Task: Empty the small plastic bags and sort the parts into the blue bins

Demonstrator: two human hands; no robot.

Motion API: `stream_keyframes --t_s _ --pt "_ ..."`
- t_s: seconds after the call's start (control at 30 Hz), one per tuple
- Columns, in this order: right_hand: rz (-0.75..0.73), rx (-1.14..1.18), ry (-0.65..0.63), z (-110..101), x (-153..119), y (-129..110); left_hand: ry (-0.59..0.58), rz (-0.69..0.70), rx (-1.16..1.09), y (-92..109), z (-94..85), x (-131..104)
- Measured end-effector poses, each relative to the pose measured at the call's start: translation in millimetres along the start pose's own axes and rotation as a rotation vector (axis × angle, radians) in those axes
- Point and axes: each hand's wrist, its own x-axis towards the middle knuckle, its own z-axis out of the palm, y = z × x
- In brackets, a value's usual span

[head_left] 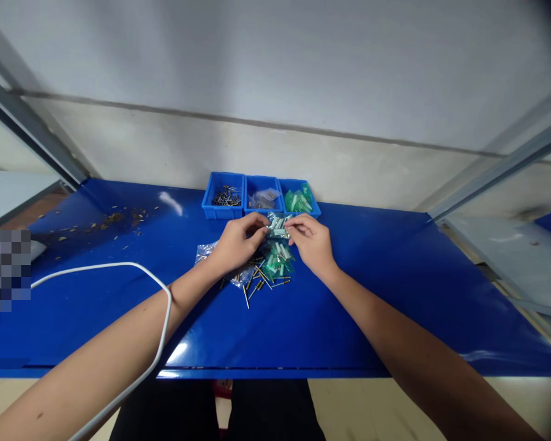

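Note:
A small clear plastic bag (279,225) with pale, stick-like pieces inside is stretched between my two hands, just in front of the blue bins. My left hand (243,239) pinches its left edge between thumb and fingers. On the opposite edge, my right hand (311,240) grips with thumb and forefinger. Below them lies a pile: greenish bags (278,260) of white pieces, loose rivets (257,283) with brass-coloured ends, and clear plastic bags (205,251) partly hidden under my left wrist.
Three joined blue bins stand behind my hands: one with loose rivets (226,197), one with clear bags (263,198), one with green bags (299,199). Brown debris (119,217) is scattered at the table's left. A white cable (169,306) crosses my left forearm.

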Motion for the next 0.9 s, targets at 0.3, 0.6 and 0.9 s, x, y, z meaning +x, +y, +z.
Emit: stream_keyframes --t_s 0.3,0.6,0.9 --pt "-0.507 -0.573 0.276 -46.2 25.1 -17.6 -0.298 0.214 0.526 4.2 -6.2 -3.7" --pt "-0.575 -0.956 0.021 -30.0 101.5 -17.6 -0.516 0.249 0.609 17.3 -6.0 -12.4" --pt "-0.527 -0.779 -0.063 -13.5 62.3 -27.6 -0.537 0.236 0.607 22.2 -5.2 -5.6"
